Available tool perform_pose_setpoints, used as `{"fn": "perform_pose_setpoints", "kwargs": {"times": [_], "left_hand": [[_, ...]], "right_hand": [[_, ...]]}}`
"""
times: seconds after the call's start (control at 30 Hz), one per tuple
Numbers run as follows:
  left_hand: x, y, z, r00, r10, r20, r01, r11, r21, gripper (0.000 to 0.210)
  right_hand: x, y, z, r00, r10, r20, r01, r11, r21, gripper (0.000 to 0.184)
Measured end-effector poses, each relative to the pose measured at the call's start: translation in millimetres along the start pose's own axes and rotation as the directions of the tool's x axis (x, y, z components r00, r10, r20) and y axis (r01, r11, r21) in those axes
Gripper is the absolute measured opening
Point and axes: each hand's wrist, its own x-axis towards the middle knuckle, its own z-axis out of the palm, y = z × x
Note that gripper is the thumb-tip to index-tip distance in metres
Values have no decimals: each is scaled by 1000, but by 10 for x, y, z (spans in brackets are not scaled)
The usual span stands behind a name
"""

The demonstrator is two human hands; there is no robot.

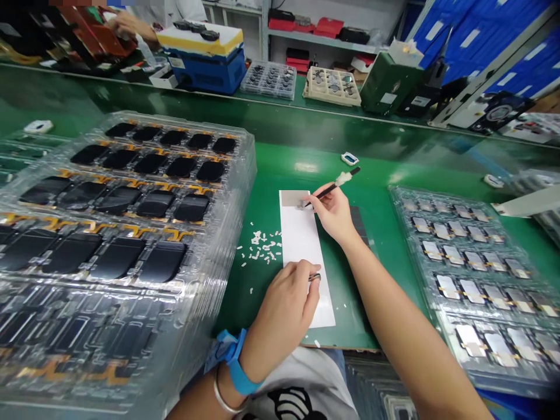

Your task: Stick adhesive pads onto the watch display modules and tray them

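Observation:
My right hand (336,214) is closed around a slim black tweezers-like tool (335,188) with a whitish wrapping near its upper end. Its tip meets the grey strip (294,198) at the far end of a long white sheet (301,239). Over the near part of that sheet, my left hand (286,294) has its fingers curled around a small dark piece with a shiny edge (314,277), mostly hidden by the fingers. A blue wrist strap (238,361) circles my left wrist. Small white scraps (262,246) lie scattered left of the sheet.
Stacked clear trays (210,233) of black screens rise at the left. Another clear tray (475,256) with silvery parts lies at the right. A small white-rimmed part (350,158) sits beyond my right hand. Behind the ledge, a person's hand (131,24) shows at upper left.

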Motion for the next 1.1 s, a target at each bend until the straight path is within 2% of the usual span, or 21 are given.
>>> {"fn": "perform_pose_setpoints", "kwargs": {"times": [0.27, 0.47, 0.57, 0.67, 0.73, 0.8, 0.9, 1.0, 1.1], "left_hand": [[4, -22, 4, 1000, 10, -2, -10, 1000, 1, 12], [12, -35, -6, 1000, 18, -6, -18, 1000, 2, 13], [0, -40, -2, 1000, -8, -16, 8, 999, -35, 13], [-7, -36, 6, 991, -84, -105, 64, 982, -179, 7], [-3, -19, 5, 971, -171, -165, 100, 924, -370, 9], [11, 15, -11, 957, -233, -175, 95, 817, -569, 14], [34, 89, -55, 953, -256, -165, 49, 665, -745, 16], [42, 154, -85, 953, -262, -149, 30, 574, -818, 13], [39, 184, -72, 956, -260, -137, 10, 493, -870, 11]], "right_hand": [[46, 72, -9, 995, 56, 85, -56, 998, 0, 40], [53, 37, -7, 991, 96, 91, -100, 994, 45, 43], [71, -94, -35, 993, 95, 66, -101, 990, 95, 45], [38, -428, -111, 998, 64, 9, -64, 988, 139, 42], [-76, -736, -161, 999, 37, -26, -33, 986, 162, 36], [-286, -1035, -176, 998, 30, -55, -20, 983, 185, 29], [-736, -1308, -103, 988, 24, -156, 3, 986, 169, 19], [-1173, -1307, 70, 946, 39, -323, 34, 975, 218, 20], [-1431, -1155, 269, 879, 94, -468, 59, 952, 301, 21]]}}
